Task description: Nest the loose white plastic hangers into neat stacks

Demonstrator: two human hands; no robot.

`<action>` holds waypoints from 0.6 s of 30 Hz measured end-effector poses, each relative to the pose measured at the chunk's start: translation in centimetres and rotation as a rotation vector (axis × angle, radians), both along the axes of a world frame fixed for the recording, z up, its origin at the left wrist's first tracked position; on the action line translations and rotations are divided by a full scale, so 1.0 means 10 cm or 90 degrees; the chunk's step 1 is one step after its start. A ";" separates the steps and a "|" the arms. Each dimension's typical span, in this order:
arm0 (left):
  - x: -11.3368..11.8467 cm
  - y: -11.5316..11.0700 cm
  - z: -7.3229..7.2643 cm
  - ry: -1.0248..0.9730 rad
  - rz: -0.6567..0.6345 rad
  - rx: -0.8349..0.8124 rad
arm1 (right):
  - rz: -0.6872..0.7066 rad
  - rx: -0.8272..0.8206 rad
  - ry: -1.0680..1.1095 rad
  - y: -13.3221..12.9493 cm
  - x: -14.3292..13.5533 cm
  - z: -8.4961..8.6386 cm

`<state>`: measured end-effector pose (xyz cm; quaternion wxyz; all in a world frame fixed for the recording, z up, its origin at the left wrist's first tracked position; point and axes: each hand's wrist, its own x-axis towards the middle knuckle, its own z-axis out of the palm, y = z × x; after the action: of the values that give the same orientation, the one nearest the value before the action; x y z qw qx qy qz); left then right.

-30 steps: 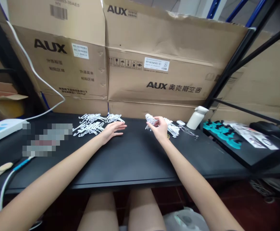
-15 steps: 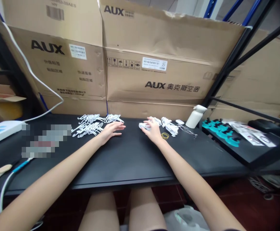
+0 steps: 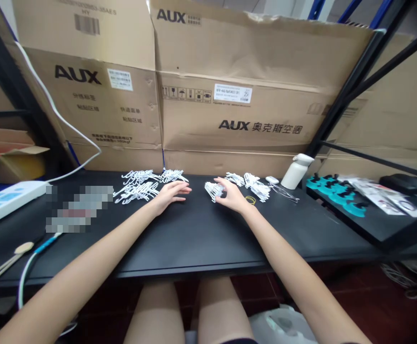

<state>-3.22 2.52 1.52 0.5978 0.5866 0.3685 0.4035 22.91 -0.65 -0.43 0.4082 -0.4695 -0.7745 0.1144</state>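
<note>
- The right hand (image 3: 230,196) is half-curled, thumb and forefinger apart around the right side of a small white bundle (image 3: 212,191) on the desk (image 3: 194,234); whether it grips or merely touches, I cannot tell.
- That placing probably keeps the loose strands together.
- The left hand (image 3: 170,197) lies loosely spread, holding nothing, just beside the left hooks (image 3: 136,192); it looks to be resting.
- The bundle lies in front of the person, between the hands but against the right one. Its strands seem to run away from the person, slanting a little; which end is hooked is too small to tell.
- The left hooks lie roughly crosswise, many curled ends pointing left.
- The right pile (image 3: 257,187) slants from far left to near right, with yellow bands (image 3: 250,199) just beside it.
</note>
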 end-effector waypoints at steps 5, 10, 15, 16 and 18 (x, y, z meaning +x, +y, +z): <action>0.01 -0.04 0.04 0.001 0.011 -0.002 | 0.033 -0.050 0.089 0.01 -0.02 0.00; 0.01 -0.03 0.04 0.002 0.010 0.005 | -0.120 0.032 -0.050 0.01 -0.03 0.01; 0.01 -0.02 0.02 0.009 0.000 0.009 | -0.257 0.031 -0.136 -0.01 -0.04 0.03; 0.01 -0.02 0.02 0.010 0.000 0.011 | -0.271 0.028 -0.143 -0.01 -0.04 0.03; 0.01 -0.02 0.02 0.011 0.001 0.013 | -0.292 0.023 -0.149 0.01 0.00 0.02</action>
<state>-3.15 2.33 1.73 0.5881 0.5957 0.3699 0.4030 22.89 -0.57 -0.23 0.3391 -0.6358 -0.6916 -0.0502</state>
